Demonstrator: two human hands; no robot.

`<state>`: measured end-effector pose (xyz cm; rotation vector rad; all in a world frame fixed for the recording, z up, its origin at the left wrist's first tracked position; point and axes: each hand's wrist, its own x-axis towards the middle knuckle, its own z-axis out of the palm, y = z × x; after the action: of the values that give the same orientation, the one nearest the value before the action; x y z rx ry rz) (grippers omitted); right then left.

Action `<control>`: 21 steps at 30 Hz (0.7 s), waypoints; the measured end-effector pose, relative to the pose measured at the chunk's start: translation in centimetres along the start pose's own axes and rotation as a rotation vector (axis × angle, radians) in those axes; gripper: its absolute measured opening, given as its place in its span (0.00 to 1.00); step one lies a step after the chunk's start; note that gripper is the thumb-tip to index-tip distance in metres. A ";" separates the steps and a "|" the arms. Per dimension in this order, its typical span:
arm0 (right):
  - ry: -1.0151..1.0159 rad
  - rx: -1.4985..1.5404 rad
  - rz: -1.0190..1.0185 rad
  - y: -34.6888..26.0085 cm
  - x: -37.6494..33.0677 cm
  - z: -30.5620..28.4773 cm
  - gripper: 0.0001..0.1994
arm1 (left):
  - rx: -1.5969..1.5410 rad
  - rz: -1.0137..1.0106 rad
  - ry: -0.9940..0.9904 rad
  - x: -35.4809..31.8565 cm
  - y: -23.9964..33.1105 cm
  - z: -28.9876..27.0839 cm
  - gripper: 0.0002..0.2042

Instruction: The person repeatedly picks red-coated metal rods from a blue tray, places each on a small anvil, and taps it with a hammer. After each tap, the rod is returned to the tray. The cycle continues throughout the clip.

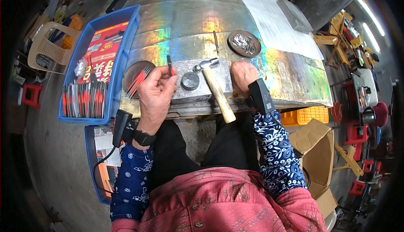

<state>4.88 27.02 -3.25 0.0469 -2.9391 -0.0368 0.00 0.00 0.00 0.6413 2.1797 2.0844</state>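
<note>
At the left end of the grey rectangular block [223,74], our left hand [156,92] pinches a slim dark stick [169,63] between thumb and fingers. Our right hand [244,77] is by the block's right end, fingers curled; we cannot tell whether they grip anything. On the block lie a wooden-handled metal hammer [213,86] and a thick black disc [190,81].

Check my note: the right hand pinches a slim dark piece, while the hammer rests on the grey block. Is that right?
Not quite: the head view shows the left hand pinching the slim dark piece. The hammer does rest on the grey block.
</note>
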 end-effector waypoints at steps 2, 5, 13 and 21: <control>0.267 0.148 -0.143 0.9 -0.5 0.2 0.03 | 0.060 0.056 -0.006 -0.1 -0.1 0.6 0.08; 0.155 0.227 0.118 -0.1 -1.4 -0.4 0.10 | 0.083 0.119 0.031 -0.6 -0.1 0.3 0.07; 0.140 0.562 0.245 -2.0 -3.3 -4.4 0.07 | 0.250 0.181 0.084 -0.8 -0.4 0.4 0.08; 0.272 0.828 0.228 -5.4 -4.9 -7.2 0.07 | 0.030 0.069 0.103 -1.3 0.4 0.2 0.07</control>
<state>11.26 21.59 2.66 -0.1478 -2.4637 1.1084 1.37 -0.25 0.05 0.6341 2.2780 2.1687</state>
